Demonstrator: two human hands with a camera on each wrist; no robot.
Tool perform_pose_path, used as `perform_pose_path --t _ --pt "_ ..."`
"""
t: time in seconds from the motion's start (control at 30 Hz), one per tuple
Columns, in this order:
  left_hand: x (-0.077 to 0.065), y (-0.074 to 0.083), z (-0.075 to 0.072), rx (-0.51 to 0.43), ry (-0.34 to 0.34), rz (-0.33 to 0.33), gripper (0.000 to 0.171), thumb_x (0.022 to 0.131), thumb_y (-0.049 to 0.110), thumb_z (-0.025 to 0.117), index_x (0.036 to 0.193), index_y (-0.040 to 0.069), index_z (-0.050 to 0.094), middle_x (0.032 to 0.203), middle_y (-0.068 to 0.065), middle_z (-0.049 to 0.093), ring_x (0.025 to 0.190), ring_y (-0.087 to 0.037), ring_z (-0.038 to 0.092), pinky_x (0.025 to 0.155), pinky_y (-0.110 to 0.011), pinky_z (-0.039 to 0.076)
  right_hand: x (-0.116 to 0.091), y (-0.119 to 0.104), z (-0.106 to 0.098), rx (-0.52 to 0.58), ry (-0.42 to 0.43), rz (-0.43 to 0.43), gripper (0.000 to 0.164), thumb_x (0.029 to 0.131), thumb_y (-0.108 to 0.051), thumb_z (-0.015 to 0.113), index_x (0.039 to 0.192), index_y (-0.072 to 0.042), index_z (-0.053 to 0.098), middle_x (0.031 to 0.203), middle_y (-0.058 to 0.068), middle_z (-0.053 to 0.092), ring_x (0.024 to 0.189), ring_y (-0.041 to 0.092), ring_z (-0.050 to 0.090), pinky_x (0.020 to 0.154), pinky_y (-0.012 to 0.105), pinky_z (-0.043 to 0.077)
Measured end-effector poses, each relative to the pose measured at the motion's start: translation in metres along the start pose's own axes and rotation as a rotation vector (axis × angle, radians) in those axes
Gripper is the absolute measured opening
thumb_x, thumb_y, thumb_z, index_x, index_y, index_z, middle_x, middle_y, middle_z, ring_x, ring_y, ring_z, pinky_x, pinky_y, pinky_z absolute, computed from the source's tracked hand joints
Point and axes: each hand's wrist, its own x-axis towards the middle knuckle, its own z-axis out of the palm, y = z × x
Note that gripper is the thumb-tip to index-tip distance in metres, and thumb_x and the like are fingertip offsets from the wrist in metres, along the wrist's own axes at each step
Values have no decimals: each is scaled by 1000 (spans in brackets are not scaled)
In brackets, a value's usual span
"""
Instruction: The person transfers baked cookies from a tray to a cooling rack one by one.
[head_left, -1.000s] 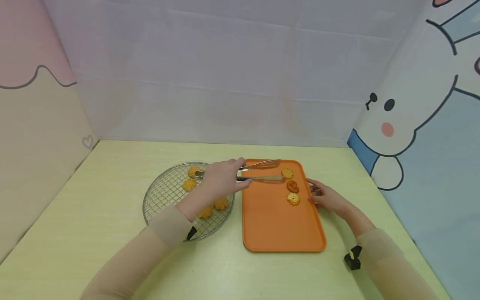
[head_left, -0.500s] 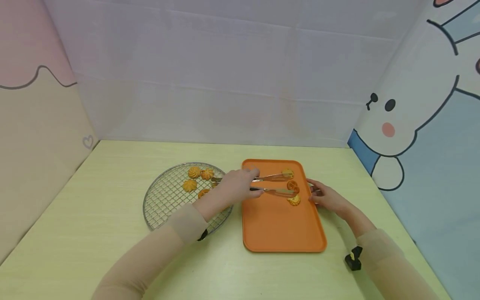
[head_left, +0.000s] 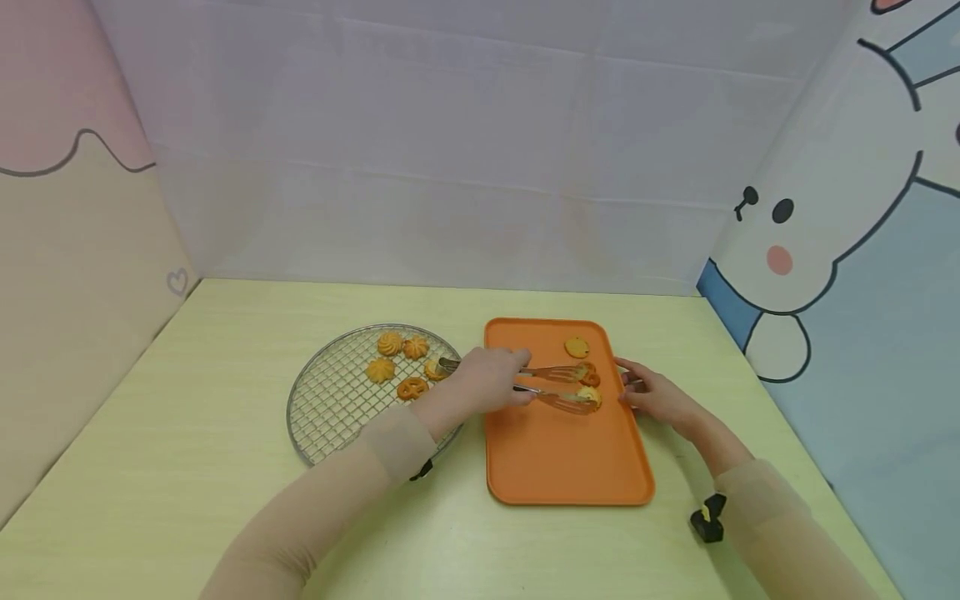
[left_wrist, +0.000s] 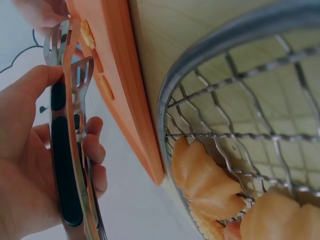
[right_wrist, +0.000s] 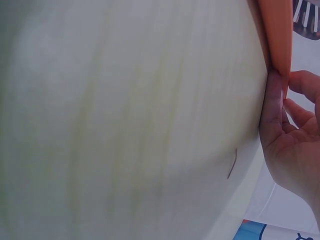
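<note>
My left hand [head_left: 489,379] grips metal tongs [head_left: 558,373] with dark handle grips, thumb on one arm and fingers round the other. The slotted tong ends are spread over the orange tray [head_left: 555,462], overlapping a pretzel-shaped cookie [head_left: 589,375] and a pale ridged cookie [head_left: 589,397]. A flat round cookie [head_left: 577,347] lies behind them on the tray. In the left wrist view the tongs [left_wrist: 67,150] stand apart at the tips with nothing between them. My right hand [head_left: 651,393] pinches the tray's right edge; in the right wrist view its fingers [right_wrist: 304,85] hold the rim from both sides.
A round wire rack [head_left: 322,417] stands left of the tray. It carries several cookies, among them piped swirls [head_left: 380,370] and a pretzel-shaped one [head_left: 412,388]. My left forearm crosses the rack's near right side. A pale wall cloth [head_left: 450,167] rises behind the table.
My left hand has moved right and nearer with the tongs, their ends passing from the flat round cookie to the pretzel-shaped and ridged ones. The right hand stays on the tray edge.
</note>
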Motion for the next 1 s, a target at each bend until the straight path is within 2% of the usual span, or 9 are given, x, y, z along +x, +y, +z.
perform_pose_path --t 0.17,0.33,0.5,0.73,1.0 --pt "5 1 3 13 -21 -2 44 88 55 58 113 19 54 74 6 58 54 -11 50 45 -26 38 0 -1 0 -10 3 4 65 95 -9 53 150 -5 19 125 21 40 112 30 42 84 27 49" --pt "8 4 3 21 -29 2 44 88 55 58 113 19 54 68 8 53 54 -10 49 47 -27 39 0 -2 0 -19 7 13 66 94 -9 53 150 -5 19 125 21 40 111 30 42 84 27 48" --pt "13 7 5 40 -31 6 45 87 56 58 116 21 53 71 9 55 57 -10 50 49 -27 39 1 -2 0 -16 6 9 66 94 -9 54 150 -4 19 126 22 39 110 30 43 82 28 49" --pt "17 10 6 52 -58 -1 47 88 58 55 118 22 51 83 7 60 68 -11 54 64 -34 43 0 -2 2 12 8 13 64 95 -8 51 150 -5 19 126 22 40 111 29 43 81 28 50" --pt "18 11 6 44 -63 10 43 91 56 52 118 23 50 82 7 58 67 -10 55 59 -29 42 0 -1 2 -11 9 5 64 94 -8 52 149 -4 20 122 20 40 109 29 43 80 28 50"
